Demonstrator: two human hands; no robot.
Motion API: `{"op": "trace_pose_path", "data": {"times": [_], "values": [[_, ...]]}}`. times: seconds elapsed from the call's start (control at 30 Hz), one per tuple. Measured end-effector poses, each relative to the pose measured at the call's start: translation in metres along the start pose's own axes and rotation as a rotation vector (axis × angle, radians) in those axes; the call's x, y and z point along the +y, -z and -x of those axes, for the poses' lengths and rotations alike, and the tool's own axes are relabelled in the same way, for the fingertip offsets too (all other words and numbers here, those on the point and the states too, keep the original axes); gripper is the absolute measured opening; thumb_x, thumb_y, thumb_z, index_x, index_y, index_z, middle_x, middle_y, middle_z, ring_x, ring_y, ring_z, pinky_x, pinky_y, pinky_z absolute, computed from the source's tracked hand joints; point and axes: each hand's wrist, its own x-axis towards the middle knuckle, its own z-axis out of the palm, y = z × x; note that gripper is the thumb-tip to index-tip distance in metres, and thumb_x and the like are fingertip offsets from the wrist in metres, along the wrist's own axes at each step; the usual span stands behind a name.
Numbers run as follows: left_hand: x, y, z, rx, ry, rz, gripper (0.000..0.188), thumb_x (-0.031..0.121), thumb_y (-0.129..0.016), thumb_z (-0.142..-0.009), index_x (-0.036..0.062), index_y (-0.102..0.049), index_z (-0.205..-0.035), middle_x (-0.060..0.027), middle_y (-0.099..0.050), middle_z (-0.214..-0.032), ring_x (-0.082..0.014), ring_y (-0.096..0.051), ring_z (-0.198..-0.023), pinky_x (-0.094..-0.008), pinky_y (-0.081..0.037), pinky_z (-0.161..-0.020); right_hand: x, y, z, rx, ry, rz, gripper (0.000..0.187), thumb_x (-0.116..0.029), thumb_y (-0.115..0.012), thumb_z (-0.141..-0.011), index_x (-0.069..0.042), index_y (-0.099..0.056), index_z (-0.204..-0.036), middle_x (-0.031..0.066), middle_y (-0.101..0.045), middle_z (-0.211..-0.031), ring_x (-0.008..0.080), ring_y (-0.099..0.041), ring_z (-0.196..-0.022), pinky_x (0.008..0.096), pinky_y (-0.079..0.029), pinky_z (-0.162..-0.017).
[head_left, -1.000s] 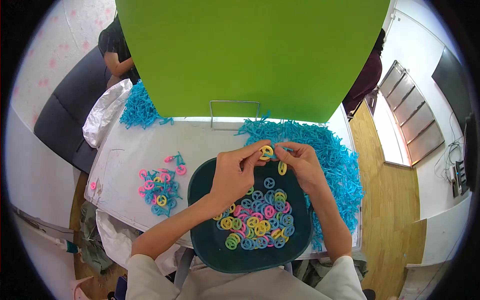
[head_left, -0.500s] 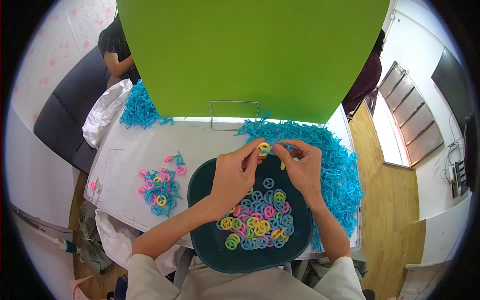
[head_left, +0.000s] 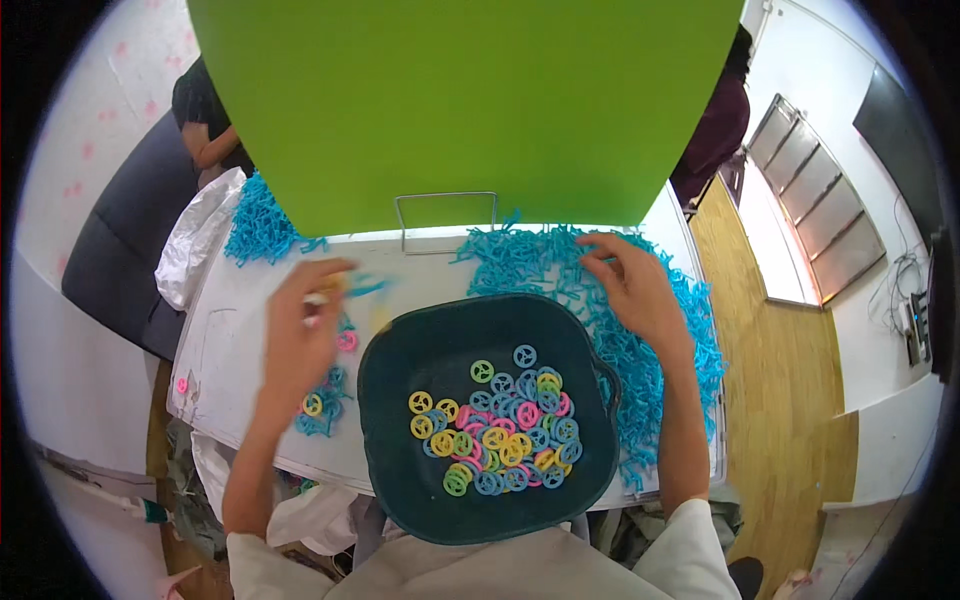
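Observation:
Over the table's left part, my left hand (head_left: 300, 325) is smeared by motion. Its fingers are closed around a small yellow plastic wheel (head_left: 336, 284), with a blue plastic stem sticking out to the right. Beneath and beside that hand lies a small heap of wheels joined to blue stems (head_left: 328, 405), partly hidden. My right hand (head_left: 640, 290) hovers at the large pile of blue branched plastic stems (head_left: 655, 400), thumb and forefinger apart, with nothing visible between them. Between my forearms sits a dark green tub (head_left: 400, 345) holding loose blue, yellow, pink and green spoked wheels (head_left: 510, 440).
A tall green panel (head_left: 460, 110) with a wire stand (head_left: 447, 195) rises at the table's far side. Another blue stem pile (head_left: 262, 222) and a white sack (head_left: 200, 240) are at the far left. People's arms (head_left: 210, 145) show behind the panel.
My hands have parted from above the tub's far rim. The left swung left with the yellow wheel and blue stem; the right moved to the blue pile. The view shifted slightly.

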Motion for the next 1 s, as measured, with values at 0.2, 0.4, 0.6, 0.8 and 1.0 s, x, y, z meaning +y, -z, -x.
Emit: {"op": "trace_pose_path", "data": {"times": [0.2, 0.4, 0.6, 0.8, 1.0], "values": [[-0.075, 0.060, 0.028, -0.375, 0.335, -0.642, 0.021, 0.000, -0.049, -0.083, 0.0022, -0.064, -0.098, -0.0140, -0.063, -0.090, -0.0286, -0.061, -0.079, -0.0331, -0.048, -0.071, 0.061, -0.001, -0.002, -0.274, 0.092, 0.726, 0.024, -0.008, -0.071, -0.075, -0.006, -0.068, -0.099, 0.0153, -0.068, -0.095, 0.0313, -0.063, -0.089, 0.0403, -0.050, -0.079], [-0.019, 0.000, 0.018, 0.019, -0.088, -0.346, 0.019, -0.004, -0.054, -0.078, 0.0028, -0.062, -0.095, -0.0165, -0.061, -0.095, -0.0349, -0.057, -0.090, -0.0406, -0.046, -0.080, 0.074, -0.021, -0.007, -0.391, -0.031, 0.703, 0.021, -0.011, -0.071, -0.074, -0.004, -0.070, -0.093, 0.0164, -0.068, -0.092, 0.0331, -0.065, -0.086, 0.0405, -0.051, -0.078], [0.009, -0.082, 0.021, -0.558, -0.378, -0.195, 0.027, -0.001, -0.063, -0.076, 0.0039, -0.062, -0.103, -0.0130, -0.058, -0.101, -0.0315, -0.060, -0.089, -0.0424, -0.050, -0.077, 0.054, -0.013, -0.012, -0.130, 0.018, 0.648, 0.021, -0.010, -0.069, -0.078, 0.000, -0.068, -0.096, 0.0173, -0.069, -0.092, 0.0319, -0.066, -0.079, 0.0387, -0.052, -0.071], [-0.004, -0.126, 0.023, -0.743, -0.429, -0.433, 0.035, 0.001, -0.065, -0.073, 0.0053, -0.057, -0.107, -0.0157, -0.056, -0.107, -0.0363, -0.060, -0.093, -0.0437, -0.053, -0.074, 0.026, -0.015, -0.012, -0.046, 0.033, 0.191, 0.018, -0.009, -0.066, -0.085, 0.002, -0.066, -0.099, 0.0121, -0.069, -0.087, 0.0155, -0.065, -0.077, 0.0285, -0.051, -0.070], [0.023, -0.112, 0.001, -0.517, -0.138, 0.031, 0.025, 0.003, -0.066, -0.079, 0.0002, -0.056, -0.102, -0.0124, -0.062, -0.087, -0.0234, -0.064, -0.080, -0.0321, -0.053, -0.066, 0.002, -0.021, -0.004, -0.099, 0.049, -0.079, 0.017, -0.010, -0.067, -0.085, 0.001, -0.067, -0.098, 0.0055, -0.068, -0.087, 0.0091, -0.062, -0.077, 0.0243, -0.050, -0.071]]}}
